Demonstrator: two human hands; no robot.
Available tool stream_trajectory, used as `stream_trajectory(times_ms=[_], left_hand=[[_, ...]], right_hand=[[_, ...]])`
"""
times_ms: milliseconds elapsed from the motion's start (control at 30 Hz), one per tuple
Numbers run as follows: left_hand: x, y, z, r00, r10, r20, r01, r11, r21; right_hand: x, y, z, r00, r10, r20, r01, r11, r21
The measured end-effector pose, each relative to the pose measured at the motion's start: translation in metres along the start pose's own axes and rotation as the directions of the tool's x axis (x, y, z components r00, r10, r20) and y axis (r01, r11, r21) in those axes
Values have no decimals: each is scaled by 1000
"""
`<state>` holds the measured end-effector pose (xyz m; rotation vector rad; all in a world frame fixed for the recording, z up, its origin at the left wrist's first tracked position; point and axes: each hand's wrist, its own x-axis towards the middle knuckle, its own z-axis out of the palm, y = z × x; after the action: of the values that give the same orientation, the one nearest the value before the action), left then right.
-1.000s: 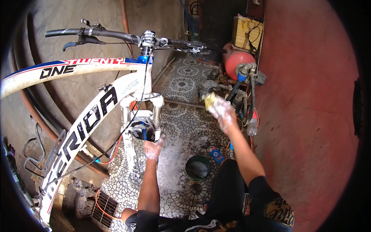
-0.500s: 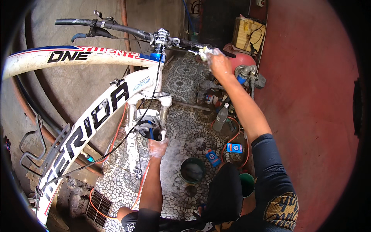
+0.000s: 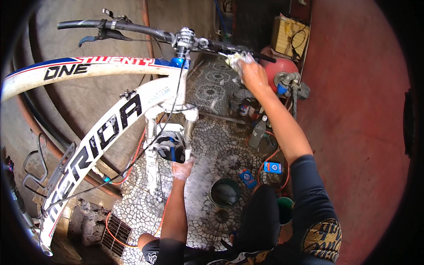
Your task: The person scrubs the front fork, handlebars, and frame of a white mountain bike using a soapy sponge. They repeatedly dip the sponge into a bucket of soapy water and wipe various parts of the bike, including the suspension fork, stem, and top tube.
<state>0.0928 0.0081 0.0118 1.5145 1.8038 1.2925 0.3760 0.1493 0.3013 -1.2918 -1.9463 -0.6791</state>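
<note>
A white bicycle frame (image 3: pixel 104 137) with black and red lettering stands on my left, its front wheel off. My right hand (image 3: pixel 254 76) is closed on a soapy yellowish sponge (image 3: pixel 236 61), pressed to the right side of the black handlebar (image 3: pixel 145 32) beside the grip. Lower down, my left hand (image 3: pixel 182 169) is wrapped round the right leg of the suds-covered white fork (image 3: pixel 151 165); some fingers are hidden behind it. A black and blue mudguard (image 3: pixel 171 150) sits between the fork legs, just above that hand. Foam also covers the stem (image 3: pixel 185 39).
A dark green bucket (image 3: pixel 213 203) of soapy water and a green pail (image 3: pixel 285 204) stand near my knees. Two blue packets (image 3: pixel 273 167), a clear bottle (image 3: pixel 257 131) and an orange hose (image 3: pixel 282 182) lie or stand right. Behind is a red tank (image 3: pixel 282 68); a drain grate (image 3: pixel 115 236) lies left.
My right hand has moved the sponge slightly inward along the handlebar, and a little foam is falling below it. The bar has turned a little. My left hand keeps its grip on the fork.
</note>
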Motion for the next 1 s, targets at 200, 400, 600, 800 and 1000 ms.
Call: stream_trajectory(times_ms=[200, 400, 600, 800, 1000], left_hand=[[-5, -6, -4, 1000, -10, 18, 10, 1000, -6], [-5, -7, -1, 998, -66, -2, 66, 997, 43], [-7, -4, -1, 992, -128, 7, 127, 990, 57], [-16, 2, -5, 998, -49, -39, 51, 997, 52], [-9, -10, -1, 965, -251, 71, 241, 962, 127]], right_hand=[[-7, -33, 28, 986, -130, 105, 123, 990, 69], [0, -25, 42, 976, -12, 217, 76, 953, -292], [6, -26, 34, 852, -500, -157, 474, 863, -177], [31, -30, 42, 949, -157, 273, 254, 894, -369], [-3, 10, 16, 971, -188, 147, 221, 940, -260]])
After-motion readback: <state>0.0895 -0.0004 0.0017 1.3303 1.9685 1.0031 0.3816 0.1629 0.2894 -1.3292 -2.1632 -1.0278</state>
